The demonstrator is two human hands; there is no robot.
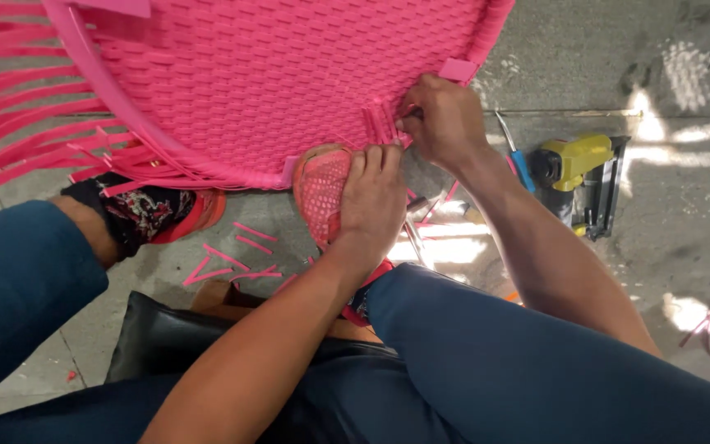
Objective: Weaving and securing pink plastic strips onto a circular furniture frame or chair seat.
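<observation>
Pink woven panel (273, 74) edge: both hands pinching.

Left hand (371, 201): forearm bare, extended forward from the lower centre, wrist straight, palm down, fingers held together and curled at the tips. Right hand (441, 119): forearm bare, entering from the lower right and angled toward the upper left, wrist slightly flexed, fingers bent in a closed pinch grip. The hands lie just apart.
</observation>
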